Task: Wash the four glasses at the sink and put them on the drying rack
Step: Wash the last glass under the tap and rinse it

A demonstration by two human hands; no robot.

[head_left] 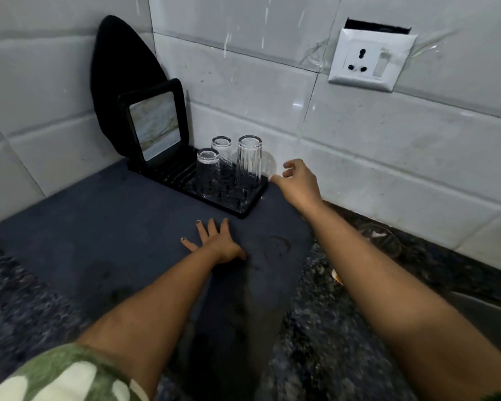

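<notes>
Counter [35, 290]: dark speckled stone, with a dark blue mat [104, 233] spread over it up to the tiled corner. The mat looks soft and would cushion glass set on it.

Mirror [155, 125]: black-framed, standing upright at the left end of the drying rack, in front of a black pointed board that leans on the wall.

Drying rack [243, 206]: low black tray on the mat, against the wall tiles. It appears light; you should expect it to shift if knocked.

Short glasses [208, 166]: two, upside down on the rack, one just behind the other.

Tall glass [248, 163]: ribbed, upside down, at the rack's right end. Three glasses are visible; a fourth cannot be confirmed.

Handling judgement: the glasses are rigid, thin-walled and breakable, probably wet and slick. Take hold round the mid-body, thumb opposite fingers, never by the rim.

Left hand [217, 241]: your fingers are spread and flat on the mat, holding nothing.

Right hand [297, 180]: just right of the tall glass, fingers loosely curled and apart, gripping nothing. Whether the thumb touches the rack edge cannot be told.

Wall socket [370, 62]: above the counter on the right; keep splashes away.

Sink: only a metal edge shows at the far right.
</notes>
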